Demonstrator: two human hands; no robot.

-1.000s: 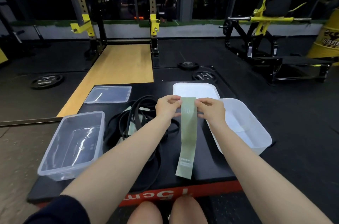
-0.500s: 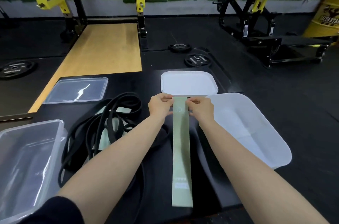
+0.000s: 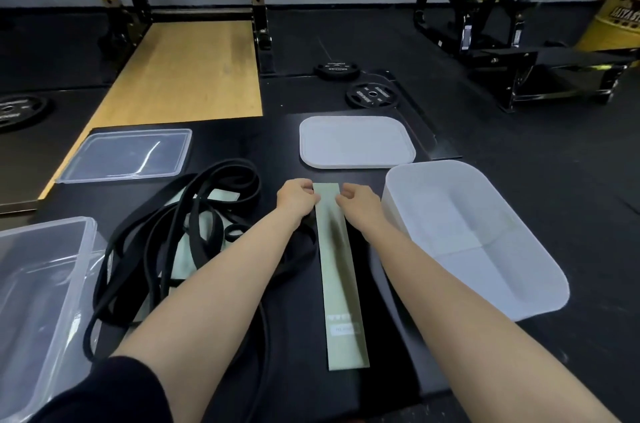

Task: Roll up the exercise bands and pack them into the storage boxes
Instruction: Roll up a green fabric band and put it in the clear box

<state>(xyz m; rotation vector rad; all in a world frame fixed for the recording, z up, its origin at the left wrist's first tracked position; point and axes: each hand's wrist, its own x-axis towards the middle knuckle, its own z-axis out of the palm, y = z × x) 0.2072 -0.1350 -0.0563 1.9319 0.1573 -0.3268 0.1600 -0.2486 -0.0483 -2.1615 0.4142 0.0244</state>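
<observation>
A pale green exercise band point(image 3: 339, 270) lies flat and straight on the black platform point(image 3: 388, 353), running from near me to its far end. My left hand point(image 3: 297, 198) pinches the far end's left corner and my right hand point(image 3: 358, 203) pinches the right corner. A tangle of black bands point(image 3: 180, 232) with other pale green bands under it lies left of my left arm. An open white box point(image 3: 491, 249) stands at the right. An open clear box point(image 3: 38, 287) stands at the left.
A white lid point(image 3: 356, 142) lies beyond my hands and a clear lid point(image 3: 128, 156) at the back left. Two weight plates point(image 3: 372, 95) lie on the floor behind the platform. A wooden lifting floor point(image 3: 180, 73) and rack uprights stand farther back.
The green band hung from my raised hands a second ago; now it lies flat on the platform, with both hands lowered onto its far end. My view has tilted downward.
</observation>
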